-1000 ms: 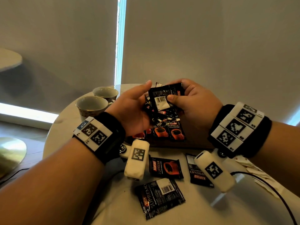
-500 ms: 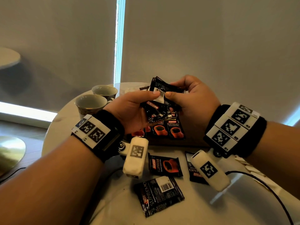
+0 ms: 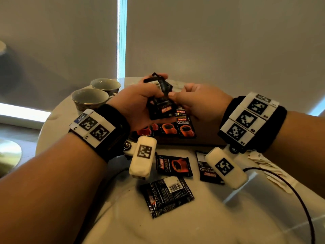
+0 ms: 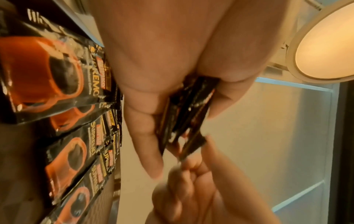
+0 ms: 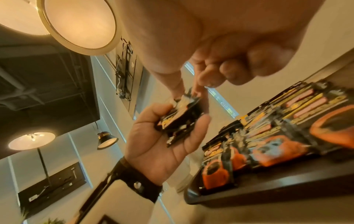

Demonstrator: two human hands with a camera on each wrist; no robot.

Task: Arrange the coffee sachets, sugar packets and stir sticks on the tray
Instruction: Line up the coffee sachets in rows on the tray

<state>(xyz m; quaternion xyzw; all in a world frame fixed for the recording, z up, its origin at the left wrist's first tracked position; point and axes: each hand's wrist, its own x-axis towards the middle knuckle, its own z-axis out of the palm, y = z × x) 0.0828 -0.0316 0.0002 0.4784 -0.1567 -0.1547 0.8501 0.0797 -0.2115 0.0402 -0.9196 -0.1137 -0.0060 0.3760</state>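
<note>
My left hand grips a small stack of black coffee sachets above the dark wooden tray. My right hand pinches the upper edge of one sachet in that stack between thumb and forefinger. In the left wrist view the stack sits edge-on between thumb and fingers. A row of sachets with red cups lies on the tray. Three loose sachets lie on the table. White sugar packets lie under my right wrist.
Two empty cups stand at the back left of the round white table. A black cable runs across the table at the right. The table's edge curves close behind the cups.
The stack passed from my right hand into my left and tipped more upright. My right hand now pinches only one sachet's edge. Both hands rose slightly.
</note>
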